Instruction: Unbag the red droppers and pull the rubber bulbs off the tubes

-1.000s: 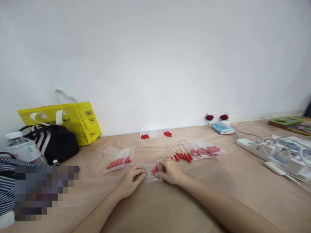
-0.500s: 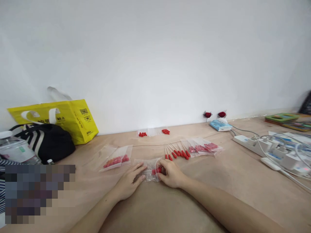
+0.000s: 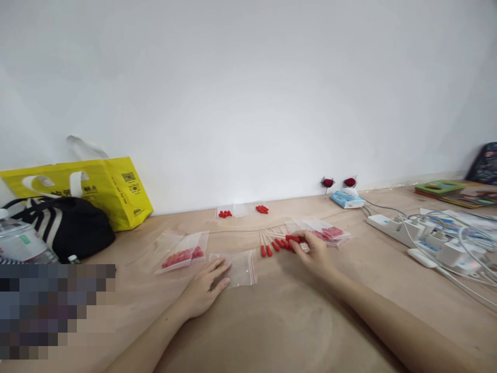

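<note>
A: Nearest grip first?

B: Left hand (image 3: 202, 291), palm down on the table (image 3: 248, 331). Fingers loosely spread, thumb set apart. Fingertips rest on the left end of a clear zip bag (image 3: 241, 270), laid over it rather than closed round it.

A: Bag position?

B: Flat, red-lined edge to the right, between the two hands.

A: Right grip?

B: Right hand (image 3: 316, 257), slightly farther out. Thumb and forefinger nearly together, pinching a red-tipped stick (image 3: 291, 239); red end shows just left of the fingertips. Number held: cannot tell, fingers cover part.

A: Relative to the others?

B: At the right end of a fan of sticks (image 3: 276, 246), red tips toward the person, pale shafts pointing away.

A: Beyond?

B: Overlapping bags with red pieces (image 3: 200, 240) past the left hand; similar packets (image 3: 306, 226) behind the right fingers. Farthest: two red clusters (image 3: 225, 213) on clear plastic near the white wall (image 3: 248, 103).
</note>
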Demonstrator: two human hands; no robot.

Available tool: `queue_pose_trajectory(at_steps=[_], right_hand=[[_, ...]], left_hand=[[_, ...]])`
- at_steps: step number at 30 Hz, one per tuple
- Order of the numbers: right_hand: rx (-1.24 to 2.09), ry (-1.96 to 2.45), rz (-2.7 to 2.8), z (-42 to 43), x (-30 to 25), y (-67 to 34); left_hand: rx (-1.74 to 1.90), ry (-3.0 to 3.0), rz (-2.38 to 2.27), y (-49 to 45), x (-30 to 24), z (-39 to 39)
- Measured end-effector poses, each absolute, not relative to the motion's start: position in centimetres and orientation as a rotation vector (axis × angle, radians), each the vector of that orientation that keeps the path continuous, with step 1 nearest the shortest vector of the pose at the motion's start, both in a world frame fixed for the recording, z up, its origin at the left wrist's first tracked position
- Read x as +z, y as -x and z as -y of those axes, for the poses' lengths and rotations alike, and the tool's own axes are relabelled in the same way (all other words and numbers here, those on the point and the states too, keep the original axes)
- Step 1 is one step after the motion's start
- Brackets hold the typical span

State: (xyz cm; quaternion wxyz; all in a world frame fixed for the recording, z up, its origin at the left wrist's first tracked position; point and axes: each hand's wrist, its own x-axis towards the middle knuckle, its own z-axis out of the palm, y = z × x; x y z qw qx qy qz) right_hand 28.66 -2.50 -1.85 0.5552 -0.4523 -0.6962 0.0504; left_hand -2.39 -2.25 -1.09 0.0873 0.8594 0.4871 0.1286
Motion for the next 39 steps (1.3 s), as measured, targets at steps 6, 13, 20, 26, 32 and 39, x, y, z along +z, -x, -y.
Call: queue_pose_trajectory(at_steps=[6,13,20,26,32,39], right_hand=[[-0.214,1.128,1.992,-0.4,-2.1,-28.6],[-0.394,1.185,2.262,-0.8,-3.5,-28.5],[-0.364,1.372,2.298,0.6,-2.3,-27.7],[-0.346,1.353,2.221,1.1,-2.3,-27.7],[-0.343,1.316,2.182,1.4,-2.7,-27.4],[-0.218,1.223,2.144,-0.2,-3.8,-27.6]], left_hand=[[0.587,-2.645,-1.432,2.1,-0.8,2.7],[0.535,-2.660,-1.367,-0.8,-0.5,3.3],[0.107,-2.656,-1.290,-2.1,-0.4,3.2],[0.242,-2.661,-1.342,-1.8,-0.9,3.3],[0.647,-2.644,-1.305,-1.5,-0.9,3.7],[0.644,-2.570,-1.284,-1.6,-0.8,3.8]])
